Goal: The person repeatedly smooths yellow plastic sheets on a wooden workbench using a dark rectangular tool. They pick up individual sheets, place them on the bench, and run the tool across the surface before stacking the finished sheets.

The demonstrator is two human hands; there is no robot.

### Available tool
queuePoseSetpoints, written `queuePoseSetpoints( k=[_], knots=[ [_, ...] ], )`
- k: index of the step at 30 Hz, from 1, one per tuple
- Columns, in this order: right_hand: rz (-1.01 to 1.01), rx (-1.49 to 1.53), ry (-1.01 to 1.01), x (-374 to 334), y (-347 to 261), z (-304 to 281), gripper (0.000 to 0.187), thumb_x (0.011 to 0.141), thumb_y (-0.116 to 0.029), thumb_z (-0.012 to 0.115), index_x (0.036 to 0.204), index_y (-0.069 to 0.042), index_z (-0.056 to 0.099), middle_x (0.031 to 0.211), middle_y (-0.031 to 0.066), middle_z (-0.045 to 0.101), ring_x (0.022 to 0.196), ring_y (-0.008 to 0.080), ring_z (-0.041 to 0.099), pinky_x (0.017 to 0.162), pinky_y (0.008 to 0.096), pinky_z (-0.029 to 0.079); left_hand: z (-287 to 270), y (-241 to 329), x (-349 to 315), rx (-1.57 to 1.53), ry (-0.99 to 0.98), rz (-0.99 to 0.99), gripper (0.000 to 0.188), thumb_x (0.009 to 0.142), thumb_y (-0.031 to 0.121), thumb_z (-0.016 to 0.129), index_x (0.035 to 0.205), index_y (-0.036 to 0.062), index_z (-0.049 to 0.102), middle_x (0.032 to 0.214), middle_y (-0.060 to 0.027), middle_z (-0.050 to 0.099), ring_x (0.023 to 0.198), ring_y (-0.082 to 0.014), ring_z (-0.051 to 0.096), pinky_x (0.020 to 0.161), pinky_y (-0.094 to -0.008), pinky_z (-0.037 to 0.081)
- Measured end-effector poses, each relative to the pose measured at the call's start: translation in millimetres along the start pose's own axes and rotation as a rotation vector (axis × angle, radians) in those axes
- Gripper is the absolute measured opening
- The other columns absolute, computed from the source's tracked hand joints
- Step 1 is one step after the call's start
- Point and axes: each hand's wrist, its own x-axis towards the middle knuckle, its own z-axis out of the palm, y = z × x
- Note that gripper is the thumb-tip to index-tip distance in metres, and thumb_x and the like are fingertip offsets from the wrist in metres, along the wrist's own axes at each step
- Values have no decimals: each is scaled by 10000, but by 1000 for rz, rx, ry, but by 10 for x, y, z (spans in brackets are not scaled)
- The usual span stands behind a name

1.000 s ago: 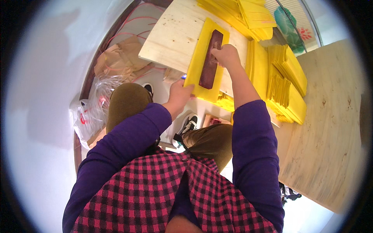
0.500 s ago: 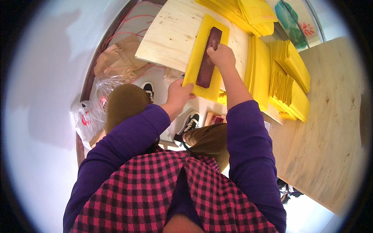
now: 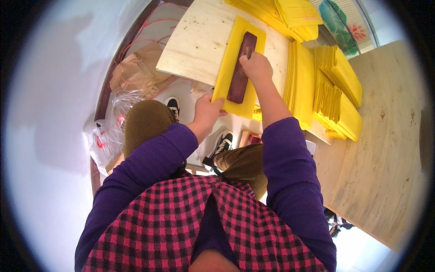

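A long yellow rectangular piece [image 3: 225, 99], like a thin pad of paper, lies slanted over the near edge of the pale plywood board [image 3: 195, 50]. On its middle is a dark red, narrow rectangular slab [image 3: 237, 86]. My left hand [image 3: 207, 110] pinches the pad's lower left corner, thumb on top and fingers beneath. Closed, my right hand [image 3: 257, 68] rests at the upper right side of the dark red slab, its thumb reaching over it. Whatever the right fingers grip is hidden under the hand.
Folded yellow stacks [image 3: 300, 86] stand right of the pad, with more yellow bundles [image 3: 340, 90] beyond and at the top. A large plywood panel [image 3: 380, 149] leans at right. Brown paper [image 3: 138, 72] and a clear plastic bag [image 3: 104, 136] lie at left, near my shoes [image 3: 223, 143].
Almost nothing differs. My right hand has shifted very slightly left along with the view; both hands stay at the same places on the yellow pad and dark red slab.
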Motion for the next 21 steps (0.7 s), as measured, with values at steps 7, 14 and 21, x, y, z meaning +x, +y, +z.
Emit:
queuePoseSetpoints(
  k=[7, 14, 21],
  knots=[
    [-13, 184, -149, 55, 164, -73, 408, 757, -350, 508, 814, 36, 629, 688, 190, 627, 664, 320, 623, 638, 394, 498, 4, 0, -9, -10, 10, 21, 161, 830, 81, 526, 936, -33, 566, 832, -99, 609, 672, -161, 607, 570, -250, 514],
    [52, 799, 74, -455, 527, -588, 280, 827, -242, 519, 676, -9, 555, 538, 70, 535, 380, 116, 446, 362, 245, 351, -10, 47, -18, -21, -7, 36, 172, 851, 88, 507, 972, -31, 532, 876, -119, 614, 730, -191, 630, 621, -288, 545],
    [94, 928, 185, -1323, 908, -516, 231, 874, -199, 507, 696, -52, 494, 522, 15, 477, 381, 75, 402, 346, 216, 302, -106, 171, 32, 189, -7, 204, 194, 852, 73, 497, 1002, -45, 528, 888, -120, 615, 705, -175, 635, 556, -264, 546]
  ],
)
